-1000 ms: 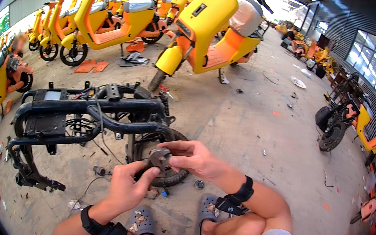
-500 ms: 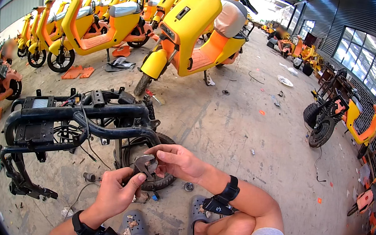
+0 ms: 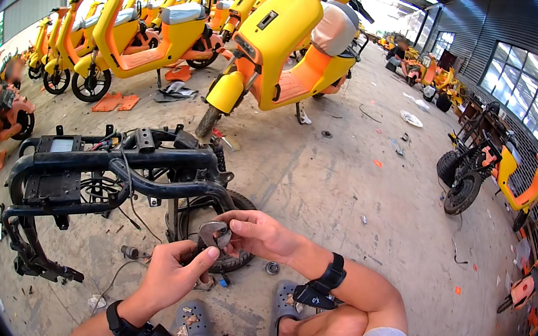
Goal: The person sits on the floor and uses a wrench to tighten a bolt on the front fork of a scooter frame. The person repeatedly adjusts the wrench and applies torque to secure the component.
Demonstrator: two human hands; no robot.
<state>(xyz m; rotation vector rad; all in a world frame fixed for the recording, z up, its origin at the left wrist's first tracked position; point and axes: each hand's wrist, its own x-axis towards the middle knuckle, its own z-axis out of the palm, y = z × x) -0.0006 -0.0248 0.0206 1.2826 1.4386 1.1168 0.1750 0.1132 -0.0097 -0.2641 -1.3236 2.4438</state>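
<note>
Both hands pinch a small grey metal part (image 3: 214, 234), looks like a curved bracket maybe, right over the black rear wheel (image 3: 190, 220) of the stripped scooter frame (image 3: 81, 168). Left hand (image 3: 170, 275) grips from below, right hand (image 3: 260, 233) from the side.

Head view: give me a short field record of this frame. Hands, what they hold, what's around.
setting: large workshop hall, concrete floor
left hand: raised, fingertips at the small metal part
right hand: pinching the same part from the right
part: grey, rounded, held above the wheel
frame: stripped black scooter frame lying on the floor, loose wires hanging
nearby: yellow-orange scooter upright ahead, a row of others behind
floor bits: small ring-shaped piece beside the wheel
wear: black wrist straps, grey clogs
</note>
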